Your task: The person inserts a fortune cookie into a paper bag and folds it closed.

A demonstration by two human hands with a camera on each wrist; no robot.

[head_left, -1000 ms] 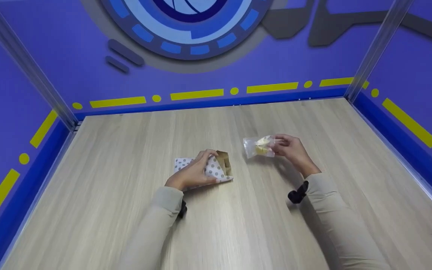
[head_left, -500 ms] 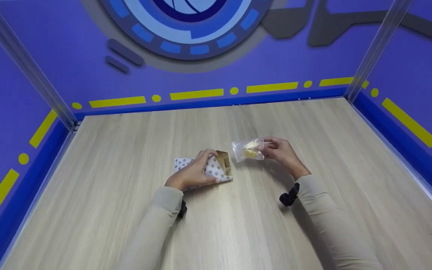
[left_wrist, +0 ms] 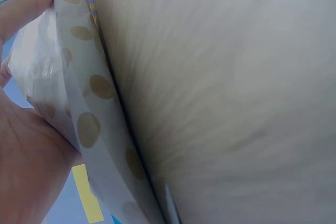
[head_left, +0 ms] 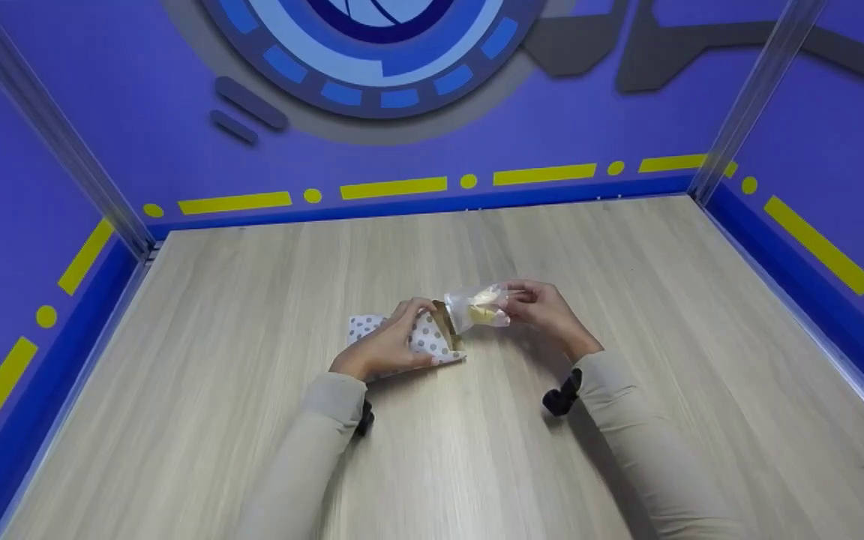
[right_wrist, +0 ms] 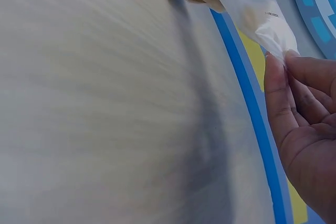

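Note:
My left hand [head_left: 385, 346] grips a white paper bag [head_left: 429, 337] with grey-brown polka dots, lying on its side at mid-table. The brown inner lining of its mouth faces right. Fingers and thumb span the bag from opposite edges, and its spotted side [left_wrist: 89, 129] fills part of the left wrist view. Between thumb and fingertips, my right hand [head_left: 546, 313] pinches one end of a small clear plastic packet [head_left: 483, 309] with something pale yellow inside. The packet's free end overlaps the bag's mouth. In the right wrist view, the packet [right_wrist: 257, 14] meets the brown paper edge.
A light wood-grain table [head_left: 252, 285] lies under both hands. Purple-blue wall panels [head_left: 432, 142] with yellow markings enclose its back and sides, joined by metal corner posts [head_left: 758, 97].
My right hand has moved left and slightly nearer, bringing the plastic packet from beside the paper bag to its mouth. The left hand and the bag have stayed in place.

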